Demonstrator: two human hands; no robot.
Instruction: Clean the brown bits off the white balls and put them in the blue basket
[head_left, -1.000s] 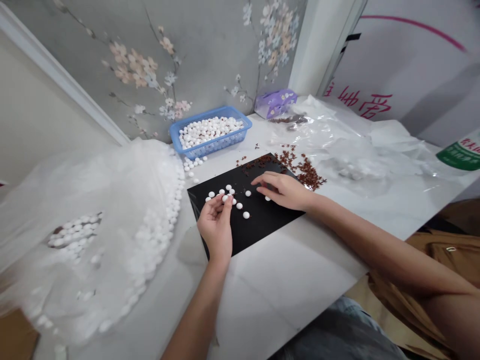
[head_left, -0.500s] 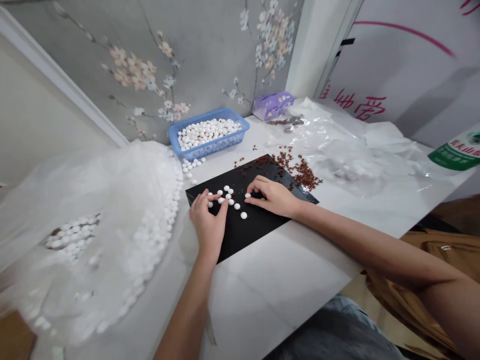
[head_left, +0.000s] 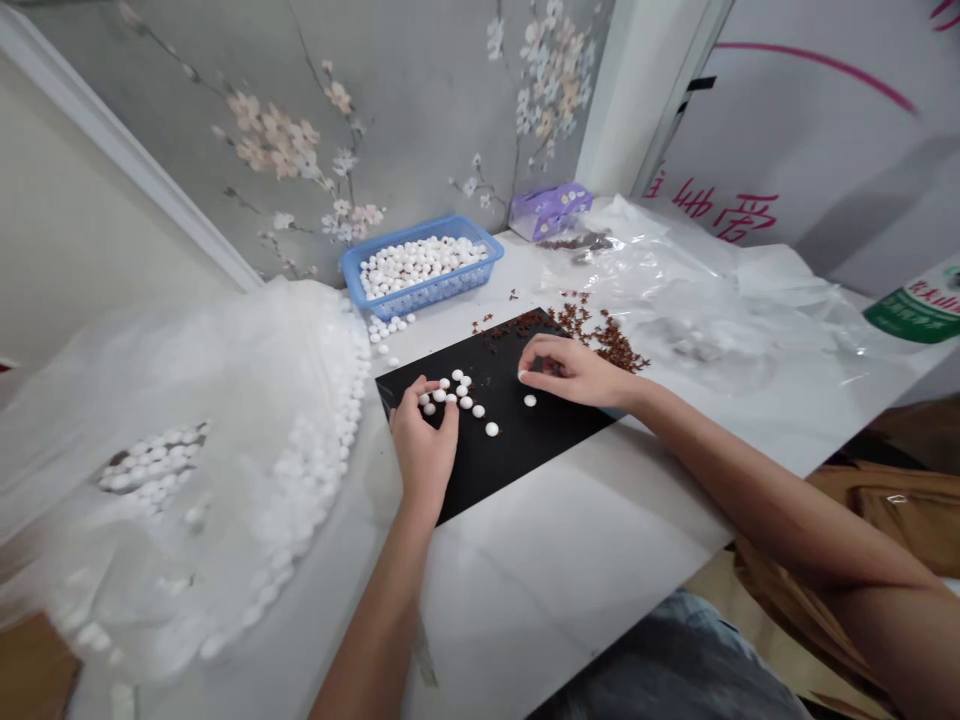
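Note:
My left hand (head_left: pixel 424 432) rests at the left side of a black board (head_left: pixel 480 480), thumb and index finger apart beside a cluster of small white balls (head_left: pixel 462 390). Some of these balls lie between or against its fingertips. Over the board's right half, my right hand (head_left: pixel 566 370) is curled, thumb and index tips together. A small white spot shows at those tips; I cannot tell whether it is a ball or a nail. Just below them a single white ball (head_left: pixel 530 400) lies on the board, and another loose ball (head_left: pixel 492 429) sits nearer me.
Reddish-brown star-shaped pieces (head_left: pixel 616 345) are heaped at the board's far right edge. Behind stands a blue basket (head_left: pixel 420 293) of white balls. A large translucent bag (head_left: pixel 247 400) of balls fills the left. Clear plastic (head_left: pixel 720 290) and a purple packet (head_left: pixel 551 210) lie at the back right.
My right hand has moved right and slightly up. The white ball that was at its fingertips now lies on the board below them. My left hand stays beside the cluster.

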